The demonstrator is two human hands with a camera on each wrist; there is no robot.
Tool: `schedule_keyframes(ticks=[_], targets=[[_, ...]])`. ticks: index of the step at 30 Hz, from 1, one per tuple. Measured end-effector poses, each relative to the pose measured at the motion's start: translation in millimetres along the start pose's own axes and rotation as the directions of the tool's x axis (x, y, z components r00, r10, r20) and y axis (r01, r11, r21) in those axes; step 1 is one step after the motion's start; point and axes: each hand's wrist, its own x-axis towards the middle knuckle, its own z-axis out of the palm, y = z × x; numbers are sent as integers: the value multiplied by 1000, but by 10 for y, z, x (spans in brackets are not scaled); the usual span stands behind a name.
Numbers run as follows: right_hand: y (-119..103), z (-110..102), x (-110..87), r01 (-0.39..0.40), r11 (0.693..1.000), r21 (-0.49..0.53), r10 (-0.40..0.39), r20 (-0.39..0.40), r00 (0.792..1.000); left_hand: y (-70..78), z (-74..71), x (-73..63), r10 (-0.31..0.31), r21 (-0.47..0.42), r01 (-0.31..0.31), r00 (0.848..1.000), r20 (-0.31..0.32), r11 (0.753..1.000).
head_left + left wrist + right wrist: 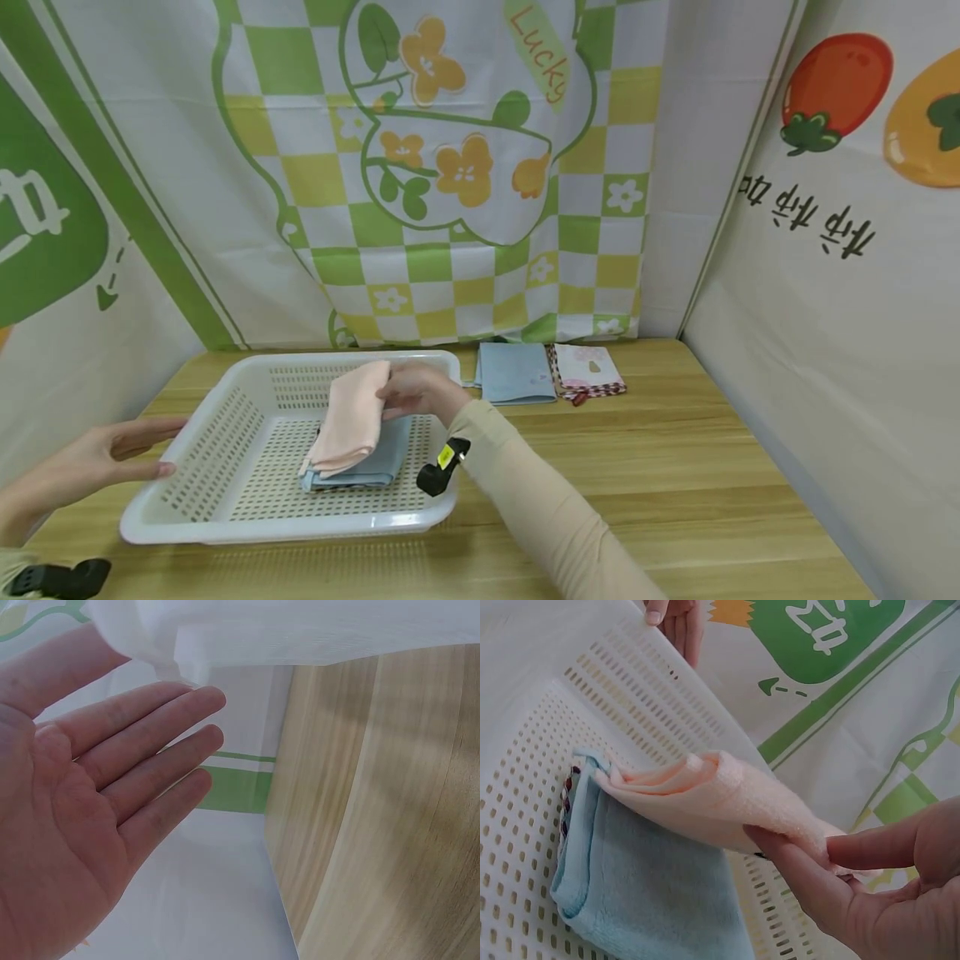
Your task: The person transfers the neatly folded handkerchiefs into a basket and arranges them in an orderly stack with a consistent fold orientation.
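A white plastic basket [300,532] with a slotted floor and sides stands on the table. My right hand [417,390] pinches one end of a folded pink towel [351,417] between thumb and fingers. The towel's other end rests on a folded blue towel [660,877] lying in the basket. A dark checked edge peeks out beneath the blue towel in the right wrist view. At the basket's left rim is my left hand [101,458], its thumb at the rim and its fingers [161,739] straight along the outside.
Behind the basket's right end, near the table's back edge, lie another folded blue towel [516,372] and a white folded cloth [588,369] with a checked edge. Printed curtains [465,275] enclose the wooden table [637,475] at the back and sides.
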Motion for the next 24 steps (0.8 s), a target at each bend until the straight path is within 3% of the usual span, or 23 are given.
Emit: schedule_keyframes(ticks=[9,20,24], targets=[[10,-44,-15,-5,999,-37,5,11,1000,0,0,7,-18,24,18,1000,-5,1000],[-39,-67,-116,-23,988,-152,21,-13,1000,31,-4,1,-23,-6,23,999,33,1000],[-44,-92,-127,-22,990,-141,20,-12,1000,46,-7,-5,-22,-17,23,999,47,1000]])
